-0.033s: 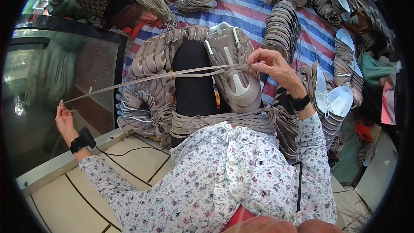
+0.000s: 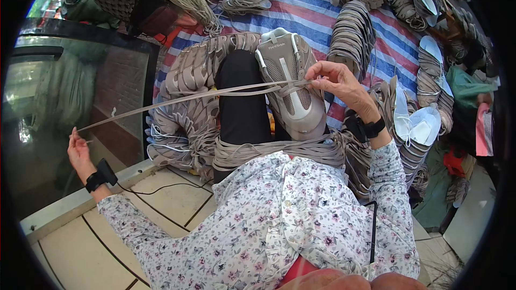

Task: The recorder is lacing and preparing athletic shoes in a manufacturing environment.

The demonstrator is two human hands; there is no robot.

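A grey-brown shoe upper (image 2: pixel 297 108) with white trim rests on my right thigh. Long flat taupe shoelace (image 2: pixel 215 92) stretches taut from it across my left thigh, out to the left. At the far end, my left hand (image 2: pixel 79 149) pinches the lace between thumb and fingers, well away from the shoe. My right hand (image 2: pixel 338 84) stays at the upper's right side, thumb and forefinger pinched on the lace where it crosses the front. A second strand sags just below the taut one. Across my lap lies a thick bundle of taupe laces (image 2: pixel 269 153).
Stacked shoe uppers (image 2: pixel 188 67) curve around my left knee; another stack (image 2: pixel 352 35) stands beyond my right hand. More uppers with pale blue insides (image 2: pixel 422 126) sit at right. Striped sheeting (image 2: pixel 301 8) covers the ground ahead. A dark glass panel (image 2: pixel 59 102) stands beside my left hand.
My left hand has shifted very slightly outward to the left, and the lace stays taut. My right hand has edged a little to the left at the shoe upper.
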